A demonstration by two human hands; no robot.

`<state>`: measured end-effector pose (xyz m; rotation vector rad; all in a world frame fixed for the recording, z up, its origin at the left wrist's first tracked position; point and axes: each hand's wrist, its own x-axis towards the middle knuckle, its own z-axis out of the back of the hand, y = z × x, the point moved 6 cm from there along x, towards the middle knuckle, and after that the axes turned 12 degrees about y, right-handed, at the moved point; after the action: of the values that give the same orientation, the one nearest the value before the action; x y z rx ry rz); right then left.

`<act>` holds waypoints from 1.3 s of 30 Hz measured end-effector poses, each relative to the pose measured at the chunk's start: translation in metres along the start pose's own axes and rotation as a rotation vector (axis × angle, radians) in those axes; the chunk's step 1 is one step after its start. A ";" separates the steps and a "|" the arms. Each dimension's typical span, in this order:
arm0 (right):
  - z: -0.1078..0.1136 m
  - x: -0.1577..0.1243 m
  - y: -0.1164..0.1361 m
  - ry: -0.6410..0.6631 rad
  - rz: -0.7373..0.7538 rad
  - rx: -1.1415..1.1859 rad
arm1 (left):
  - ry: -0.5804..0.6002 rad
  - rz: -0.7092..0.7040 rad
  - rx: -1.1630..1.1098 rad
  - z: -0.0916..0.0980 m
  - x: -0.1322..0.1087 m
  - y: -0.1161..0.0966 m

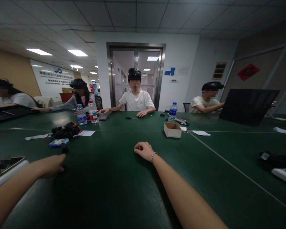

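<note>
My left hand [51,166] is over the green table at the left, slightly blurred, with its fingers drawn together. A small dark object [64,148] stands just beyond its fingertips, and a dark bit shows below them; what the hand grips cannot be made out. Near the table's middle, my right hand [145,151] rests with its fingers curled inward. Something small and dark shows within the curl, too little of it visible to name. A silvery bracelet [153,157] circles the right wrist. Past the left hand lies a blue-and-white packet [58,142].
Black gear [65,131] lies beyond the packet. Two bottles, one purple-labelled [81,115] and one red-capped [93,113], stand behind it. An open cardboard box [172,131] sits right of centre, near a blue-labelled bottle [173,112]. Several people sit across the table; a large black screen [249,106] stands right.
</note>
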<state>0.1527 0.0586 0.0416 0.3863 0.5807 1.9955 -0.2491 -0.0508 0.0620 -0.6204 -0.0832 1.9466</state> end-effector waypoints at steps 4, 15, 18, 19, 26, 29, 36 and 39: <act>-0.003 0.004 -0.004 -0.012 0.012 -0.016 | 0.052 -0.315 0.242 -0.034 0.006 -0.112; -0.002 0.006 -0.005 -0.059 0.025 -0.047 | 0.029 -0.724 0.088 -0.120 0.002 -0.281; -0.002 0.006 -0.003 -0.059 0.041 -0.045 | 0.014 -0.803 -0.072 -0.126 0.008 -0.274; -0.002 0.006 -0.003 -0.061 0.041 -0.040 | 0.017 -0.817 -0.135 -0.126 0.011 -0.270; -0.002 0.007 -0.008 -0.098 0.056 0.042 | 0.046 -0.836 -0.277 -0.127 0.013 -0.259; -0.002 0.008 -0.012 -0.100 0.068 0.181 | 0.081 -0.840 -0.299 -0.127 0.012 -0.260; -0.002 0.013 -0.022 -0.142 0.094 0.477 | -0.023 -0.849 -0.302 -0.121 0.019 -0.259; -0.003 0.016 -0.026 -0.148 0.092 0.495 | -0.012 -0.864 -0.387 -0.122 0.024 -0.258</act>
<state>0.1627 0.0823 0.0255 0.8669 0.9768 1.8734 0.0124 0.0613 0.0317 -0.6733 -0.6397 1.0941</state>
